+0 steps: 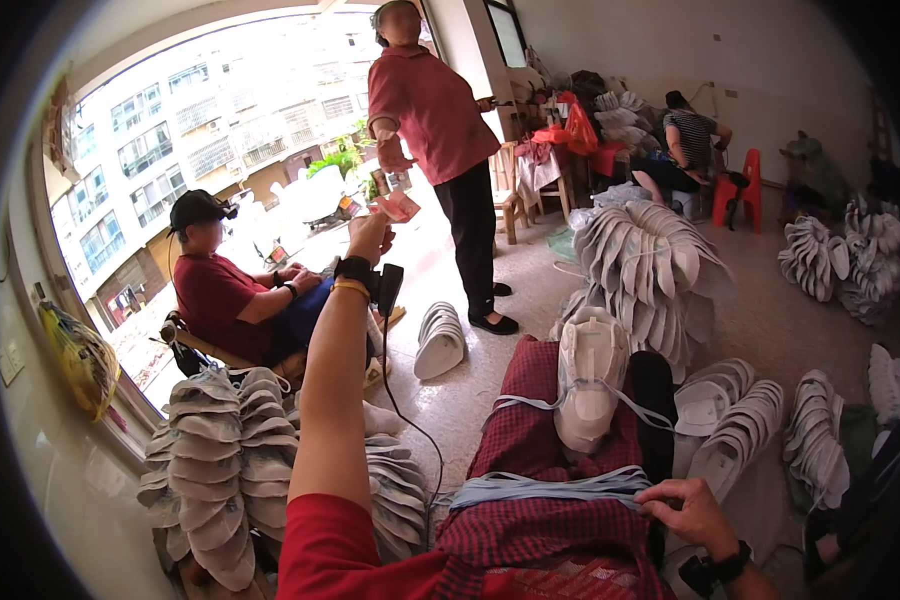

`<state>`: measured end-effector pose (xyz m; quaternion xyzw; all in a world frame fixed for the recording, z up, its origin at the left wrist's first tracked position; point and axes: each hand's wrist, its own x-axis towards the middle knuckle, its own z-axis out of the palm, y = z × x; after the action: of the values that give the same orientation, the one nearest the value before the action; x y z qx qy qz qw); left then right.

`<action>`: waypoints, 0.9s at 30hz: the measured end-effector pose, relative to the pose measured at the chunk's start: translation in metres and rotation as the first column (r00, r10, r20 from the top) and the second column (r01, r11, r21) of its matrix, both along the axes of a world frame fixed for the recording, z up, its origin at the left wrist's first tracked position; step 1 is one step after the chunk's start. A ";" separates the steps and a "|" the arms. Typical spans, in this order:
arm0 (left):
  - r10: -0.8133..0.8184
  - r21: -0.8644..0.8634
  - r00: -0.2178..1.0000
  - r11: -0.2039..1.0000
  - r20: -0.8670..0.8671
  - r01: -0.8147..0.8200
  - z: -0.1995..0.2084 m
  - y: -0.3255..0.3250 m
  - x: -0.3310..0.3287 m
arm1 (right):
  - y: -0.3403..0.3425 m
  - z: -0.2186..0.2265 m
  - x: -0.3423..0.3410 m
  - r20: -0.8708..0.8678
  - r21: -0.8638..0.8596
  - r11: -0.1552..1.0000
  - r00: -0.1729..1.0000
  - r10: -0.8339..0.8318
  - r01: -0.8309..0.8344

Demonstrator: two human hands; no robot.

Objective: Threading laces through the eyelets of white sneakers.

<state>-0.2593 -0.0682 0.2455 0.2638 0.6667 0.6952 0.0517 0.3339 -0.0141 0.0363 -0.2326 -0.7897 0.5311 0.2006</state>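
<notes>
My left arm reaches forward and up, and my left hand [370, 238] is closed on a pinkish-red banknote [398, 207], held out toward a standing person in a red top. Across my checked lap lies a bundle of light blue shoelaces [540, 488]. At its right end, the fingers of my right hand [692, 512] pinch the laces. A whitish shoe upper [588, 385] rests on my knees, sole side up, with a pale blue lace trailing from each side. Both my wrists wear dark straps, and a cable hangs from the left one.
Stacked shoe uppers stand at left [205, 470], ahead on the right [650, 270] and beside my right leg [735, 430]. A small stack [440, 340] sits on the floor. One person sits at left near the doorway, another by a red chair [738, 190] at the back.
</notes>
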 end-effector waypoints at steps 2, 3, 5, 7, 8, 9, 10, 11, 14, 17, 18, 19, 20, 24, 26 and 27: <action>-0.014 -0.002 1.000 1.000 0.013 0.014 -0.002 0.006 0.002 | 0.000 0.001 0.001 0.000 0.007 1.000 1.000 0.002 -0.002; -0.006 0.015 1.000 1.000 0.009 0.005 -0.002 0.008 0.000 | 0.000 0.001 0.001 -0.001 -0.009 1.000 1.000 0.005 -0.005; 0.004 0.042 1.000 0.999 0.008 -0.004 0.000 0.012 -0.005 | 0.000 0.001 0.001 0.005 -0.026 1.000 1.000 0.006 -0.006; 0.014 0.051 1.000 0.999 0.009 -0.015 0.001 0.014 -0.012 | 0.003 -0.002 0.000 0.017 0.009 1.000 1.000 0.012 -0.012; 0.006 0.061 1.000 0.998 0.011 -0.006 0.001 0.014 -0.017 | 0.004 -0.002 -0.002 0.026 0.007 1.000 1.000 0.010 -0.010; 0.022 0.074 1.000 0.997 0.008 -0.023 0.001 0.022 -0.006 | 0.005 -0.003 -0.003 0.045 0.032 0.999 0.999 0.001 -0.003; 0.024 0.083 1.000 0.996 0.019 -0.026 0.003 0.021 -0.013 | 0.005 -0.004 -0.005 0.062 0.064 0.998 0.998 0.009 -0.013; -0.007 0.095 1.000 0.995 0.005 0.006 0.004 0.018 -0.020 | 0.005 -0.003 -0.007 0.075 0.059 0.998 0.997 0.014 -0.018; -0.022 0.083 1.000 0.996 0.012 0.021 0.002 0.028 -0.018 | 0.005 -0.004 -0.009 0.063 0.045 0.999 0.998 0.020 -0.022; 0.035 0.064 0.999 0.997 0.019 -0.036 0.000 0.030 -0.041 | 0.006 -0.001 -0.017 0.084 -0.002 0.999 0.996 0.038 -0.038; 0.041 0.048 0.999 0.998 0.012 -0.042 -0.003 0.034 -0.043 | 0.007 -0.001 -0.017 0.109 0.004 0.999 0.993 0.047 -0.048; 0.076 0.071 0.997 0.994 0.022 -0.077 -0.003 0.038 -0.047 | 0.008 -0.001 -0.016 0.134 0.008 0.998 0.989 0.057 -0.059; 0.039 0.110 0.999 0.993 0.024 -0.041 -0.004 0.039 -0.050 | 0.010 0.000 -0.017 0.141 -0.002 0.999 0.989 0.053 -0.053; -0.041 0.145 0.997 0.989 0.071 0.030 -0.026 0.041 -0.067 | 0.011 0.004 -0.025 0.156 0.170 0.976 0.982 0.111 -0.137; -0.089 0.070 0.996 0.993 -0.026 0.091 -0.028 0.037 -0.046 | 0.019 0.003 -0.030 0.152 0.166 0.976 0.982 0.116 -0.141; -0.018 0.092 1.000 0.996 0.022 0.016 -0.029 0.032 -0.043 | 0.020 0.010 -0.035 0.179 0.133 0.980 0.977 0.119 -0.144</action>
<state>-0.3024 -0.0361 0.2169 0.2637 0.6312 0.7275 0.0528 0.2988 0.0058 0.0464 -0.2089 -0.8544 0.4622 0.1129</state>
